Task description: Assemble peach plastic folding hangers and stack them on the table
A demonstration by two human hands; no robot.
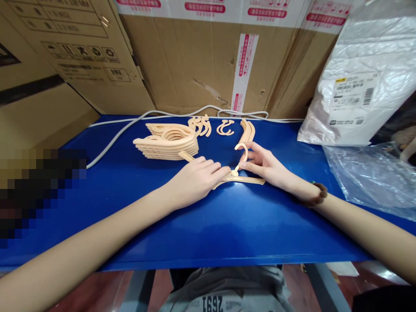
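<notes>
A cream plastic hanger point(250, 180) lies low over the blue table between my two hands. My left hand point(198, 180) is closed on its left part, the fingers covering much of it; one cream end sticks out beyond the knuckles. My right hand point(268, 164) pinches the curved hanger hook point(246, 152) between thumb and fingers. The hook stands upright, its lower end at the middle of the hanger; whether it is seated there I cannot tell. Just behind my right hand lie several curved hanger arms point(249, 129).
Left of centre sits a stack of cream hangers point(162, 149). Loose hooks point(203, 126) and a smaller group of hooks point(224, 128) lie behind. A white cable point(143, 116) runs along cardboard boxes point(195, 65). At right are a white plastic bag point(354, 86) and clear plastic film point(367, 177).
</notes>
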